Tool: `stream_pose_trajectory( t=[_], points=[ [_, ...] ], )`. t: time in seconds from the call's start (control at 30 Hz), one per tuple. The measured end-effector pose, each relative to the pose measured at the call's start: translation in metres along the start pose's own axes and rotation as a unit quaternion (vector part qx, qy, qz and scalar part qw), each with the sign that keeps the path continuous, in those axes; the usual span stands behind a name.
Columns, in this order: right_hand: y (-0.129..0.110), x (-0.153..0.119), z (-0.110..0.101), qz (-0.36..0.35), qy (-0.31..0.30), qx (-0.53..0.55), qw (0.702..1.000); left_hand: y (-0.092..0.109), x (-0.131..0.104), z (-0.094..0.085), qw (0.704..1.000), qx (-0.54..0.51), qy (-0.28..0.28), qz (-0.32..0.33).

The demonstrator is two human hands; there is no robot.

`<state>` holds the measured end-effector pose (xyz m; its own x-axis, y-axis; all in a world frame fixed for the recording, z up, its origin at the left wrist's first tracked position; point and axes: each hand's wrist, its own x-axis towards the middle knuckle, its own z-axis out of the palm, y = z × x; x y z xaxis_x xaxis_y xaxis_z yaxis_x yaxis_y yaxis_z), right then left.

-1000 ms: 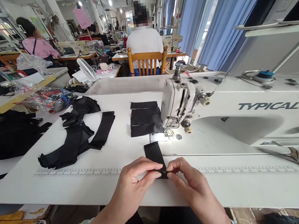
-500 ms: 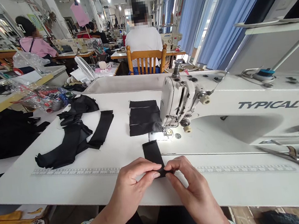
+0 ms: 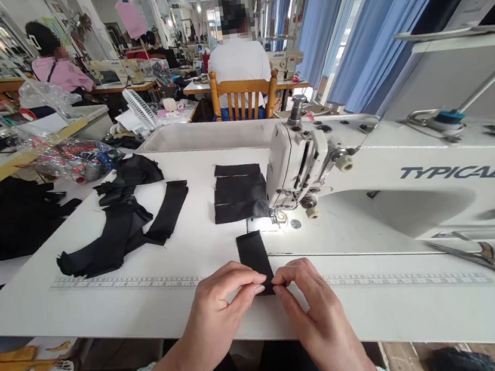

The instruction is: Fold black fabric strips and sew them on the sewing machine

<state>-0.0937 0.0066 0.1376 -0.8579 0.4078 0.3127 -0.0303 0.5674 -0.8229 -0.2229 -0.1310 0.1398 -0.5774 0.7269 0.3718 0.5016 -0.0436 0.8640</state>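
A small black fabric piece [image 3: 253, 252] lies on the white sewing table in front of the machine's needle area. My left hand [image 3: 225, 299] pinches its near end between thumb and forefinger. Close beside it, my right hand [image 3: 314, 304] pinches the right edge of the same piece, the fingertips of both hands almost meeting. The exact fold under the fingertips is partly hidden. Beyond, several black fabric pieces [image 3: 238, 195] lie in a row by the presser foot of the white sewing machine [image 3: 294, 164].
Black fabric strips [image 3: 105, 239] lie in a heap on the left. A ruler scale [image 3: 124, 283] runs along the table, passing under my hands. Scissors [image 3: 491, 258] rest at the right. A fan [image 3: 141, 109], plastic bags and seated people are farther back.
Both hands keep their pinch on the fabric piece, with only slight fingertip movement. The whole view has shifted a little; the pieces on the table stay where they were.
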Motion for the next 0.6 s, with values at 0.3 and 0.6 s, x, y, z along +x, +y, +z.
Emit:
stream_pose_trajectory(
  t=[0.3, 0.6],
  points=[
    [-0.001, -0.001, -0.003, -0.009, 0.0, -0.009, 1.0, 0.001, -0.002, -0.003, 1.0, 0.011, -0.014, 0.018],
    [0.001, -0.005, -0.008, -0.007, -0.008, -0.018, 1.0, 0.004, 0.001, -0.01, 0.997, 0.002, -0.051, -0.06]
  ],
)
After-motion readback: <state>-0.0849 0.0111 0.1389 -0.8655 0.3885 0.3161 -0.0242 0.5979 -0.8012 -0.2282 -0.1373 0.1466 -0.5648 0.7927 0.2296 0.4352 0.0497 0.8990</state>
